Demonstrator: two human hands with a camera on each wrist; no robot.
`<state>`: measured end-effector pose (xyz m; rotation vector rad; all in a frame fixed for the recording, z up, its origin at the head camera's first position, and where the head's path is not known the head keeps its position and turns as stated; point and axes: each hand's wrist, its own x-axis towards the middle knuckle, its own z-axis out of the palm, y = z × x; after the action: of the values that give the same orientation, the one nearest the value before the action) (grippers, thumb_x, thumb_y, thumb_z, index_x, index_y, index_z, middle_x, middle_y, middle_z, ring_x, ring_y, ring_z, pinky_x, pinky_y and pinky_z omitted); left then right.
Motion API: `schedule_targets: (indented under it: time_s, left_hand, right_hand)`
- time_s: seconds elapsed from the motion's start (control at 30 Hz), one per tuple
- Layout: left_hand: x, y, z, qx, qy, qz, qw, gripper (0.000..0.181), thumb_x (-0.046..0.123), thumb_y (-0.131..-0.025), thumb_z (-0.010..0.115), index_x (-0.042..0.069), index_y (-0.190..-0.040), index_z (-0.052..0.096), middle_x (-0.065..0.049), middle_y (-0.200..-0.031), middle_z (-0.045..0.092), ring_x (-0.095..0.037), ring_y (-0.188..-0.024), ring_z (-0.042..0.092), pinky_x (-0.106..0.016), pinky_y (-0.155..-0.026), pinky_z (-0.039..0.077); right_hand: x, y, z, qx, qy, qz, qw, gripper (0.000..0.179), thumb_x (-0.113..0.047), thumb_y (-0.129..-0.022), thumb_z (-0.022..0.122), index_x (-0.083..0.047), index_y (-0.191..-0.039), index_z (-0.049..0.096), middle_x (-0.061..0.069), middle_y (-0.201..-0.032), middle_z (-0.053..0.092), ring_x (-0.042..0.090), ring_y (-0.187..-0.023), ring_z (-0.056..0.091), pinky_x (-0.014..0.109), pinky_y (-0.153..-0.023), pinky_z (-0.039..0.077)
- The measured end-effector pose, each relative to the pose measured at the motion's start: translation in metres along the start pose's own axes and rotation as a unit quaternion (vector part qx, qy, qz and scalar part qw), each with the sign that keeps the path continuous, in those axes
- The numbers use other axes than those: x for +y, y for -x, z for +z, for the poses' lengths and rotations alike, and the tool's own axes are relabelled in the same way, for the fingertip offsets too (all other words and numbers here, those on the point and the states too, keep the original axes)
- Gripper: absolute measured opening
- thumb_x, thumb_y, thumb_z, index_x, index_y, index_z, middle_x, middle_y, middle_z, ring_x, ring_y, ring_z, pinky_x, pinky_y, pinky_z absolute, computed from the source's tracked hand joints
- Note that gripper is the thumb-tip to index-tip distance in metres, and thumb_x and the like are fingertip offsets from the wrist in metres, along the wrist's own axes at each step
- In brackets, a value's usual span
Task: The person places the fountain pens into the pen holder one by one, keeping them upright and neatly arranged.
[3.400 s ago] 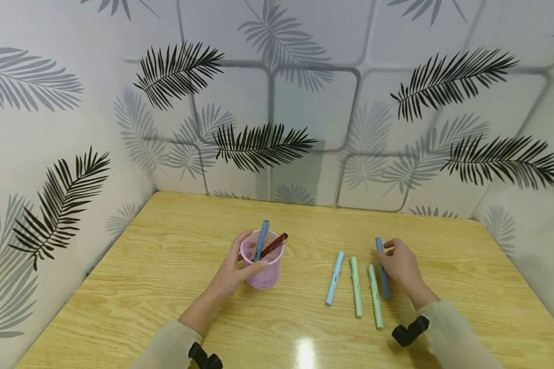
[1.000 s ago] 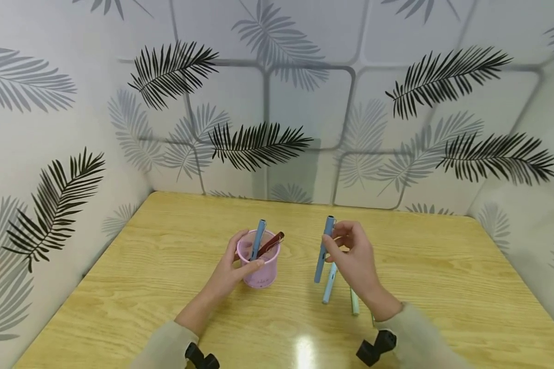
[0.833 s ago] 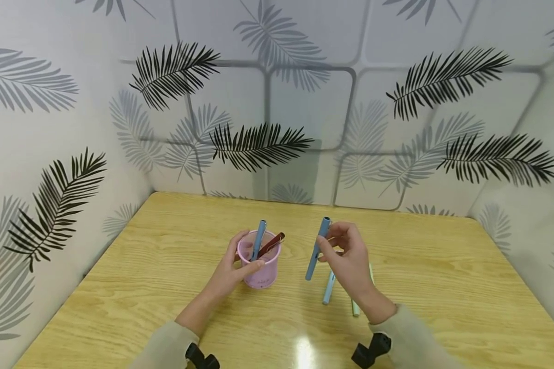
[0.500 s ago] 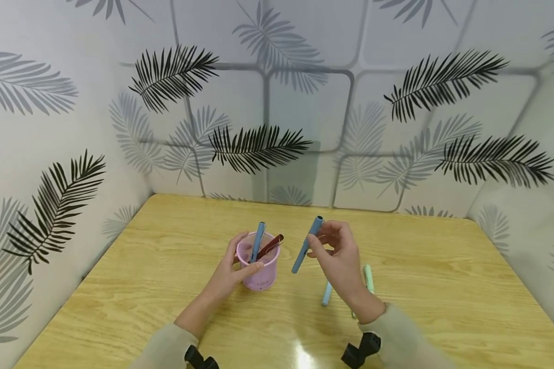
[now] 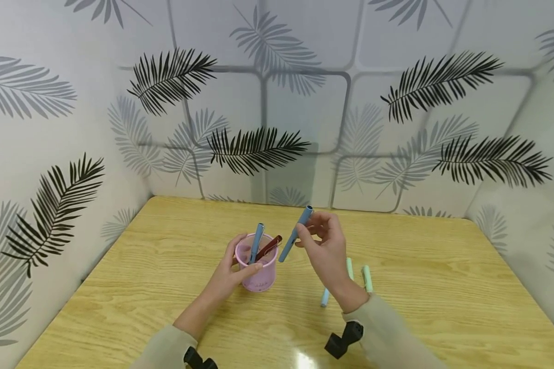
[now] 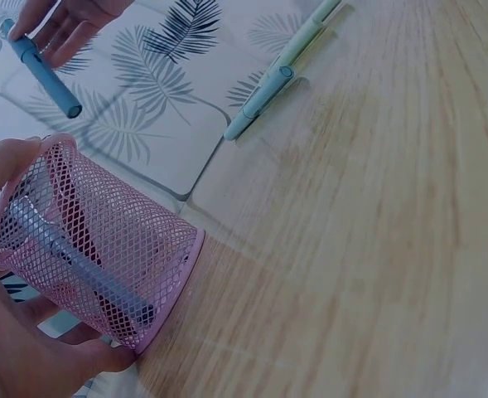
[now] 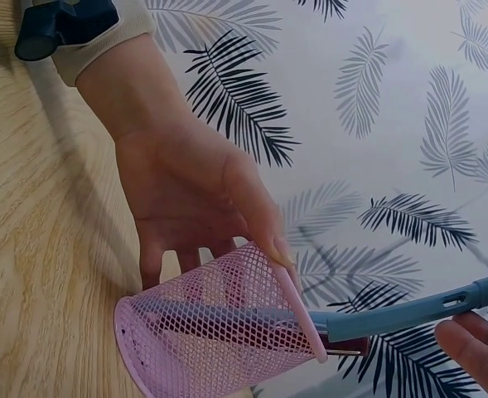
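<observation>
Right hand point(image 5: 325, 246) pinches slim blue plastic pen point(image 5: 296, 234) near upper end, tip angled over pink wire-mesh cup point(image 5: 257, 266). Pen likely light, stiff, smooth; mid-barrel grip is safest. Left hand point(image 5: 231, 274) wraps cup on wooden bench point(image 5: 443, 287); cup probably light, tippy.

No legible text, label, brand, number or sign was found in any view. The pink mesh cup point(image 5: 257, 266) carries a small dark marking on its front wall, facing the near table edge, but it is too small and blurred to read. The pens beside the cup and the leaf-patterned wall behind it bear no readable lettering.
</observation>
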<state>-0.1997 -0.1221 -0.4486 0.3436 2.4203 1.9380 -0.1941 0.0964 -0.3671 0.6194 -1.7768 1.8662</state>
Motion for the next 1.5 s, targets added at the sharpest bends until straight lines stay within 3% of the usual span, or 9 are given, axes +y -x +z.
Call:
schedule_targets:
  time_s: [0.17,0.43,0.8,0.97,1.17,1.5]
  left_hand:
    - [-0.002,0.0,0.0,-0.001,0.0,0.0,1.0,0.074,0.032,-0.083,0.07,0.04,-0.141,0.025,-0.005,-0.138,0.039,-0.033,-0.119,0.042,-0.05,-0.09,0.041]
    - [-0.005,-0.001,0.001,-0.007,0.006,0.0,1.0,0.075,0.031,-0.084,0.069,0.038,-0.143,0.022,-0.007,-0.139,0.038,-0.033,-0.119,0.042,-0.051,-0.09,0.04]
    - [-0.004,0.0,0.002,-0.004,0.007,0.001,1.0,0.075,0.031,-0.083,0.069,0.038,-0.142,0.023,-0.007,-0.137,0.041,-0.032,-0.117,0.043,-0.05,-0.089,0.041]
    - [-0.003,0.0,0.002,-0.004,0.006,0.001,1.0,0.074,0.031,-0.083,0.07,0.039,-0.142,0.024,-0.008,-0.138,0.039,-0.032,-0.118,0.044,-0.049,-0.088,0.042]
    - [-0.003,0.001,0.001,-0.005,0.002,0.005,1.0,0.074,0.032,-0.084,0.069,0.038,-0.142,0.024,-0.007,-0.139,0.038,-0.033,-0.119,0.042,-0.051,-0.088,0.041]
    - [-0.003,-0.001,-0.001,-0.008,0.008,0.019,0.9997,0.074,0.027,-0.085,0.068,0.028,-0.145,0.024,-0.011,-0.138,0.039,-0.036,-0.119,0.041,-0.051,-0.09,0.04]
  right_hand:
    - [-0.016,-0.005,0.012,0.005,0.009,0.004,0.9999,0.027,0.014,-0.084,0.058,0.015,-0.107,0.043,0.026,-0.091,0.053,0.021,-0.072,0.059,0.028,-0.058,0.053]
    - [-0.013,-0.005,0.018,0.01,0.04,0.018,0.999,0.026,0.01,-0.085,0.058,0.013,-0.107,0.044,0.026,-0.092,0.054,0.044,-0.075,0.056,0.027,-0.06,0.053]
    - [-0.007,0.008,0.017,-0.031,0.115,0.056,0.9913,0.031,0.004,-0.086,0.061,0.009,-0.111,0.044,0.021,-0.093,0.06,0.033,-0.078,0.059,0.024,-0.059,0.048]
    - [0.008,0.013,0.016,-0.051,0.141,0.073,0.986,0.034,0.001,-0.087,0.062,0.005,-0.115,0.043,0.019,-0.096,0.062,0.031,-0.08,0.059,0.029,-0.061,0.046]
    - [0.033,0.018,0.014,-0.057,0.165,0.072,0.982,0.036,-0.007,-0.087,0.065,-0.004,-0.117,0.045,0.012,-0.095,0.062,0.025,-0.079,0.06,0.031,-0.061,0.048]
    - [0.04,0.022,0.01,-0.068,0.189,0.068,0.9773,0.029,-0.009,-0.088,0.063,-0.008,-0.114,0.05,0.003,-0.093,0.06,0.016,-0.078,0.059,0.029,-0.062,0.049]
